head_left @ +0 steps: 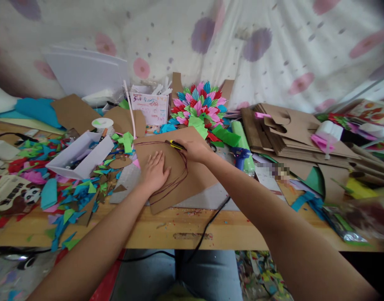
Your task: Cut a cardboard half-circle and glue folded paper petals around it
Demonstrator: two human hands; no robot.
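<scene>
A brown cardboard sheet (pixel 192 175) lies on the wooden table (pixel 185 234) in front of me, marked with curved dark lines. My left hand (pixel 154 170) rests flat on it, fingers stretched out, pressing it down. My right hand (pixel 194 149) is closed around a yellow and black utility knife (pixel 176 145), whose tip touches the sheet's far edge. A grey mat (pixel 207 200) shows under the cardboard.
Coloured paper scraps (pixel 69 196) litter the left side around a white box (pixel 82 156). A paper flower fan (pixel 199 104) stands behind. A blue glue gun (pixel 241 155) and green roll (pixel 242 138) lie right; cardboard stacks (pixel 292 133) further right. A black cable (pixel 210 221) crosses the table edge.
</scene>
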